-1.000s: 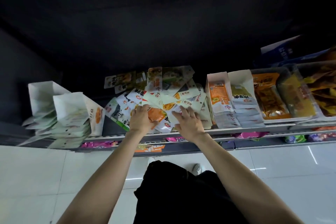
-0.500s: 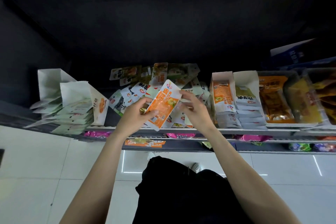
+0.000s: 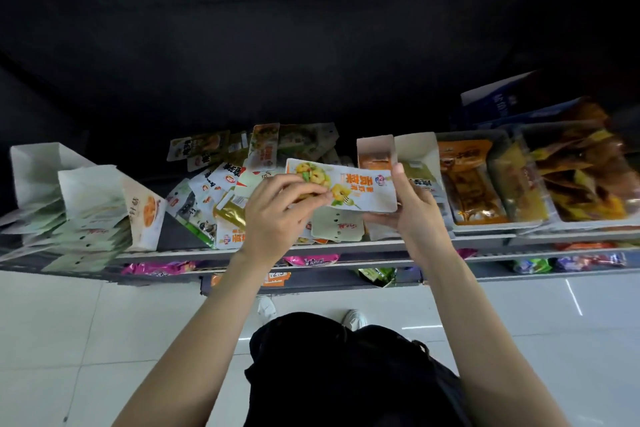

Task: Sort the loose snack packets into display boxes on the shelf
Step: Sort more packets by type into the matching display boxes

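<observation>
Both hands up in my head view: left hand [image 3: 277, 215] pinches the glossy snack packet [image 3: 346, 185] by its left end, right hand [image 3: 414, 204] grips the other, above the loose pile [image 3: 221, 198], beside the orange display box [image 3: 375, 152]. Slick flat foil could slip mid-handover, I reckon.

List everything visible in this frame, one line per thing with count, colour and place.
flat white-and-orange snack packet: one, held above the shelf by both hands
heap of loose snack packets: many, mixed white, green, orange; shelf centre
white cardboard display boxes: two, right of the heap, holding packets
white paper boxes with pale green packets: two, shelf left
clear trays of orange and yellow packets: about three, shelf right
grey shelf edge: one, front
white tiled floor: below
left hand: grips the packet's left end
right hand: fingers hold its right end
</observation>
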Tool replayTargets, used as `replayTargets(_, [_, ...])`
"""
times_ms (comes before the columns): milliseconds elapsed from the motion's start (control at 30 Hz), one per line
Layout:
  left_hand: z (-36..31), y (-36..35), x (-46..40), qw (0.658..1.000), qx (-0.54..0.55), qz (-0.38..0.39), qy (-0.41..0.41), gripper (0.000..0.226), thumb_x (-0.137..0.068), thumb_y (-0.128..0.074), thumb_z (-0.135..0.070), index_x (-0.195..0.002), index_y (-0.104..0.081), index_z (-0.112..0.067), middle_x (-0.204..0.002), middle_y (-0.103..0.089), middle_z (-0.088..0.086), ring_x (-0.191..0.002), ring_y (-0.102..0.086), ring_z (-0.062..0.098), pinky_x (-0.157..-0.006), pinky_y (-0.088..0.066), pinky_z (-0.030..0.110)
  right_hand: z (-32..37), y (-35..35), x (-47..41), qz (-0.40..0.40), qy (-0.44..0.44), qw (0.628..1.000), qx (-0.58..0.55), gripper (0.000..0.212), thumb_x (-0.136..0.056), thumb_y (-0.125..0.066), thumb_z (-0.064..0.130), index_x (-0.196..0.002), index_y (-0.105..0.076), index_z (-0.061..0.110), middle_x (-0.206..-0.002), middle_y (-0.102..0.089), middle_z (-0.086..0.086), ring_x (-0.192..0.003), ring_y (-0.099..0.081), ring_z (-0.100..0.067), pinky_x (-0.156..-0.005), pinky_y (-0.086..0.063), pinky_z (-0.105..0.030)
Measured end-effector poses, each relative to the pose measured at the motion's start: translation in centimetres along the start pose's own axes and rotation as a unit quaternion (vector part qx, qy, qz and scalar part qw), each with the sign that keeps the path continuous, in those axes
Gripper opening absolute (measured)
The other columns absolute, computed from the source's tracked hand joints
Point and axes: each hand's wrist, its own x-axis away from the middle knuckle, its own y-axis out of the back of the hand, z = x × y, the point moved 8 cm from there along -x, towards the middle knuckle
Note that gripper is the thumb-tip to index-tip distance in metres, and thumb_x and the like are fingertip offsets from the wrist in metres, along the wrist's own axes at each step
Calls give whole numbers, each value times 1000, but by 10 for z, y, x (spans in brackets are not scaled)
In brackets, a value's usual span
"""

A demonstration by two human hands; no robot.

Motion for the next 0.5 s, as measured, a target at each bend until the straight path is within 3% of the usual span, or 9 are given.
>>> replayTargets(100, [-8, -30, -3, 999, 19, 30, 17, 27, -78, -77, -13, -102, -66, -22, -97, -71, -4, -94, -55, 17, -78, -44, 30, 16, 22, -2, -27, 94, 984, 148, 12, -88, -65, 12, -99, -65, 9, -94, -72, 1, -85, -70, -16, -62, -58, -30])
replayTargets(167, [6, -60, 0, 987, -2, 98, 128, 34, -80, -72, -13, -111, -64, -22, -108, -67, -1, -103, -51, 19, -88, -39, 31, 32, 46, -4, -118, 180, 936, 280, 16, -87, -67, 15, -103, -67, 10, -96, -71, 3, -85, -70, -14, -65, -59, -37])
replayTargets(200, [17, -78, 6, 963, -4, 159, 216, 40, -80, -71, -18, -119, -61, -21, -115, -63, 0, -110, -48, 20, -93, -36, 31, 40, 55, -4, -155, 212, 911, 319, 17, -88, -66, 16, -104, -67, 9, -95, -70, 4, -84, -69, -13, -65, -60, -39])
replayTargets(267, [33, -115, 29, 875, 58, 270, 398, 51, -84, -69, -30, -131, -52, -18, -127, -56, 1, -118, -48, 21, -97, -37, 31, 49, 69, -7, -196, 261, 874, 360, 17, -90, -64, 17, -103, -67, 7, -90, -70, 1, -78, -67, -14, -60, -59, -40])
replayTargets(333, [33, -141, 43, 803, 132, 311, 492, 58, -86, -65, -37, -135, -45, -15, -129, -56, 1, -114, -55, 18, -92, -42, 29, 56, 73, -14, -206, 302, 842, 398, 16, -91, -62, 17, -100, -66, 5, -82, -70, -4, -68, -64, -16, -51, -55, -36])
replayTargets(433, [29, -160, 44, 774, 161, 317, 524, 55, -89, -63, -33, -136, -44, -13, -124, -62, 1, -107, -60, 15, -83, -42, 23, 67, 57, -23, -204, 387, 754, 490, 10, -89, -63, 9, -95, -69, 5, -64, -66, -8, -48, -54, -17, -43, -31, -15])
replayTargets(500, [27, -164, 45, 773, 172, 319, 520, 52, -89, -64, -29, -135, -45, -14, -118, -64, -1, -102, -62, 15, -79, -42, 21, 69, 39, -31, -183, 419, 695, 555, 17, -88, -62, 4, -100, -71, 11, -68, -68, -6, -46, -55, -17, -44, -29, -15])
